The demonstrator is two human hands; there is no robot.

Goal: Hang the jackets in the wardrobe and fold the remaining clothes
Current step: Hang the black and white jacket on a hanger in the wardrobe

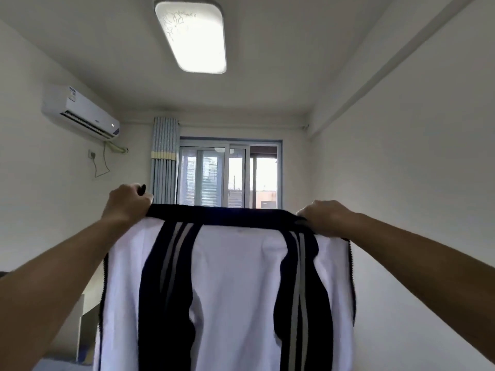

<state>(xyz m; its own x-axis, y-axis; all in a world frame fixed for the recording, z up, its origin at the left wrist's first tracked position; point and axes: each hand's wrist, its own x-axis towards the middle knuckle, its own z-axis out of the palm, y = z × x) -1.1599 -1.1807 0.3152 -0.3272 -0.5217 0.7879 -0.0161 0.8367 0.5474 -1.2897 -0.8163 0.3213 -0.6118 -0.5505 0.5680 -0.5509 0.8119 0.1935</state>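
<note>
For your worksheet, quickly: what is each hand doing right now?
Left hand: grips the dark top edge of the jacket.
Right hand: grips the same edge.

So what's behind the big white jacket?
Above the jacket you can see a window and a curtain. The jacket covers the lower window and everything below it.

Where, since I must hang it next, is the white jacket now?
In the head view the white jacket hangs mid-frame, stretched between the left hand and the right hand, which grip its dark top edge, in front of the window.
</note>
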